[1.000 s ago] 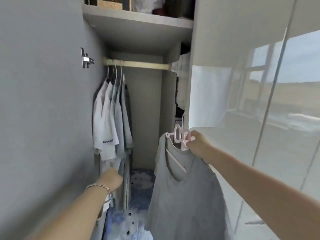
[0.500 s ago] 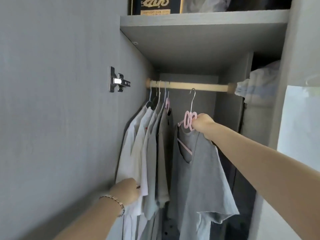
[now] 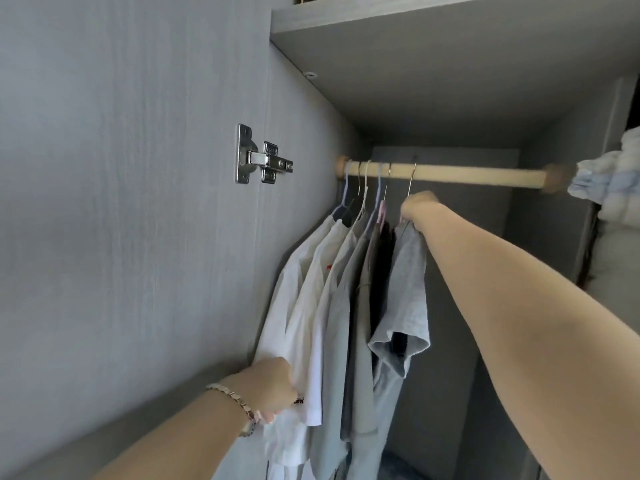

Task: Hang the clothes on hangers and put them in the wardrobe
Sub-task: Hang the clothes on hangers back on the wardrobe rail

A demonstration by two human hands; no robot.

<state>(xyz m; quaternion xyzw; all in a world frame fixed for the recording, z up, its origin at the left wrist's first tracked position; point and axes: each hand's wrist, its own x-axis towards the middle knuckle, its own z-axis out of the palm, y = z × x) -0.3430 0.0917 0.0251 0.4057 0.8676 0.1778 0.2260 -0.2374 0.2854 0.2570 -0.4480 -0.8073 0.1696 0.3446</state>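
Observation:
A grey T-shirt (image 3: 407, 285) hangs on a hanger whose metal hook (image 3: 411, 180) sits over the wooden rail (image 3: 460, 176) of the wardrobe. My right hand (image 3: 417, 206) grips the top of that hanger just under the rail; the hanger body is hidden by my fingers. To its left several white and grey shirts (image 3: 322, 292) hang on the same rail. My left hand (image 3: 268, 386) holds the lower edge of the leftmost white shirt, fingers curled into the cloth, a bracelet on the wrist.
The grey wardrobe door (image 3: 121, 202) with a metal hinge (image 3: 261, 157) stands open at left. A shelf (image 3: 450, 53) lies above the rail. Folded pale bedding (image 3: 613, 181) sticks out at the right. Bare rail extends right of the grey shirt.
My right hand lifted the grey shirt and hooked its hanger over the rail, next to the other shirts. My left hand stayed on the white shirts. The view moved closer and upward.

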